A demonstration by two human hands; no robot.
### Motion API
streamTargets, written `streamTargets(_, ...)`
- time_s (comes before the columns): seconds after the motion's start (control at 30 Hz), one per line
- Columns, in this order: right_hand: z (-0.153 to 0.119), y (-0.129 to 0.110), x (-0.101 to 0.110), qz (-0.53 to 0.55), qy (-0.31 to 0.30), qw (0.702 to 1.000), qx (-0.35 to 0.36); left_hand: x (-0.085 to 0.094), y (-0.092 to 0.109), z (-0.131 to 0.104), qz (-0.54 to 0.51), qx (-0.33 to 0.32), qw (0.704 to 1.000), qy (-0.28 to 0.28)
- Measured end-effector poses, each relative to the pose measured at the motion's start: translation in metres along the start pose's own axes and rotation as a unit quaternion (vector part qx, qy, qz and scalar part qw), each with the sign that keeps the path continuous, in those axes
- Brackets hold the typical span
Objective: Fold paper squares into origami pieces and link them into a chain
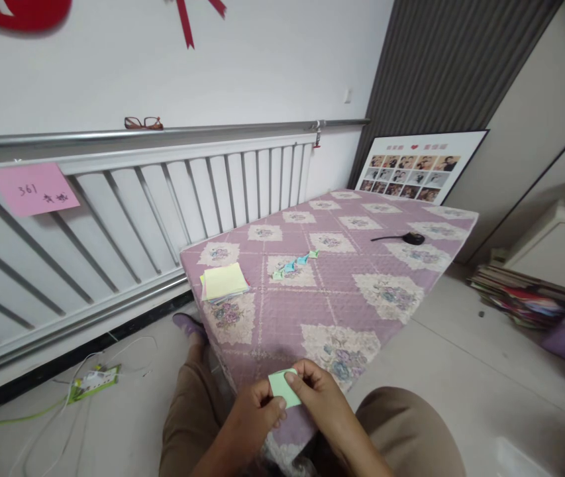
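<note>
Both my hands hold a small light green paper square [283, 388] at the near edge of a table covered with a purple floral cloth [342, 291]. My left hand [252, 414] pinches the paper's lower left side. My right hand [322, 394] grips its right side with the thumb on top. Farther out on the cloth lies a stack of coloured paper squares with a yellow one on top [223, 281]. A short row of small folded paper pieces in green and blue [295, 264] sits near the middle of the table.
A black object with a thin handle [404, 238] lies at the table's far right. A white radiator [128, 212] with a pink note [34, 189] runs along the left wall, glasses [144, 122] on its ledge. Cables and a packet lie on the floor left; books, purple bin right.
</note>
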State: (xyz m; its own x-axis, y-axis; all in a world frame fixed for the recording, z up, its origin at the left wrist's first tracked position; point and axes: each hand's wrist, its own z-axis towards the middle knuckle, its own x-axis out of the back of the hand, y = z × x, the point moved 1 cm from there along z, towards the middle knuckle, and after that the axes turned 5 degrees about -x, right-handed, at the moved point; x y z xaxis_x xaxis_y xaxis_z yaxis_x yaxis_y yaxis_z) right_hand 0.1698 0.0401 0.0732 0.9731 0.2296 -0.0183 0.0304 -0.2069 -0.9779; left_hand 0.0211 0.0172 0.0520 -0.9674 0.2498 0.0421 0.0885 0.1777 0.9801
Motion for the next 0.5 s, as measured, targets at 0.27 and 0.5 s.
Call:
streamTargets(0.27,0.011,0.005,0.007,-0.086,0.033,0.996,0.010,-0.001,0.000,0.007,0.040,-0.005,0.999,-0.011)
streamTargets(0.5,0.028,0.017,0.018,-0.195,0.024,0.980,0.017,0.015,-0.017,0.018,0.181,-0.040,0.982,0.040)
